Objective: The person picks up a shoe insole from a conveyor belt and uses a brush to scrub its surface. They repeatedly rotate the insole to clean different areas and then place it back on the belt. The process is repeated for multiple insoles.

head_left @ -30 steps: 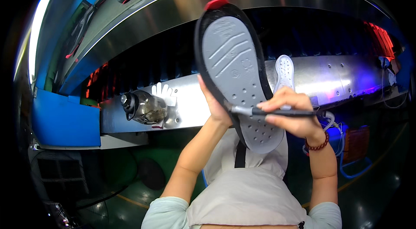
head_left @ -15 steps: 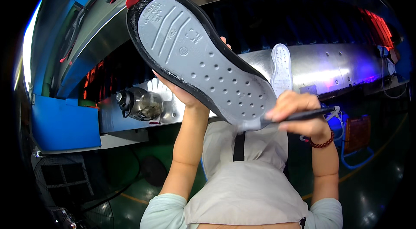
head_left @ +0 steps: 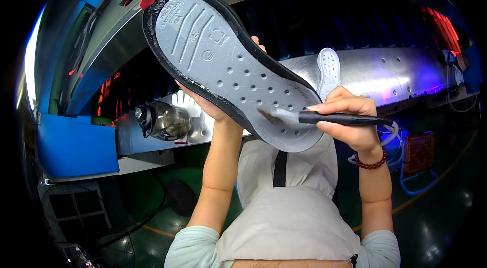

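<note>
A large shoe (head_left: 228,70) is held up with its grey, dimpled underside facing me, ringed by a glossy black edge with a red tab at the far left end. From beneath, my left hand (head_left: 210,108) grips it; fingertips show past the far edge and the rest is hidden behind the shoe. In my right hand (head_left: 352,116) is a brush with a black handle (head_left: 335,118), pinched between thumb and fingers. Its pale, dark-tipped bristles lie against the near right part of the grey underside, among the dimples.
Beyond the shoe runs a metal bench (head_left: 375,73) with a white sole (head_left: 328,71) on it. A clear jug with a black lid (head_left: 165,121) and a white glove (head_left: 185,101) stand left. A blue box (head_left: 76,144) is at far left, a blue-framed stand (head_left: 418,156) at right.
The brush has moved from the near end of the shoe up and left onto the dimpled area, its handle now more level. The shoe has shifted slightly left.
</note>
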Motion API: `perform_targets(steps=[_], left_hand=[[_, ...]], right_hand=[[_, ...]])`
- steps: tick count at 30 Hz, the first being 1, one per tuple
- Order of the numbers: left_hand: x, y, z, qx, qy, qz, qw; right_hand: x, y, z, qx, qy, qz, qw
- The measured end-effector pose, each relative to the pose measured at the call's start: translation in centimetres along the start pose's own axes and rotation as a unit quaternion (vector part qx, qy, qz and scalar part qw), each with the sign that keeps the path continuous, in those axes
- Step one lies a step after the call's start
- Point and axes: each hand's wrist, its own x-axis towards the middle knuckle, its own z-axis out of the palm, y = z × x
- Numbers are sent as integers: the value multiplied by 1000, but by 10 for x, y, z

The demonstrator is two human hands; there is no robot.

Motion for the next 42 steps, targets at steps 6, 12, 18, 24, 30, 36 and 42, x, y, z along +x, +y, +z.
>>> perform_targets(steps=[6,12,18,24,30,36,42], left_hand=[[-6,6,-2,22,-1,-8,1000],[-2,6,5,129,49,14,990],[-1,14,0,96,-47,-13,994],[-8,12,2,167,143,17,975],[-59,-15,-26,197,19,-2,980],[-52,7,-24,-40,-7,-135,990],[-42,16,-16,-4,49,-282,958]], right_hand=[[1,-4,3,-91,-168,-95,977],[-3,9,-9,-11,-60,31,998],[-7,20,-21,104,-156,7,982],[-12,29,-11,244,-42,62,967],[-11,12,21,306,-16,86,948],[1,-7,4,117,-253,38,960],[5,3,1,15,-199,13,980]])
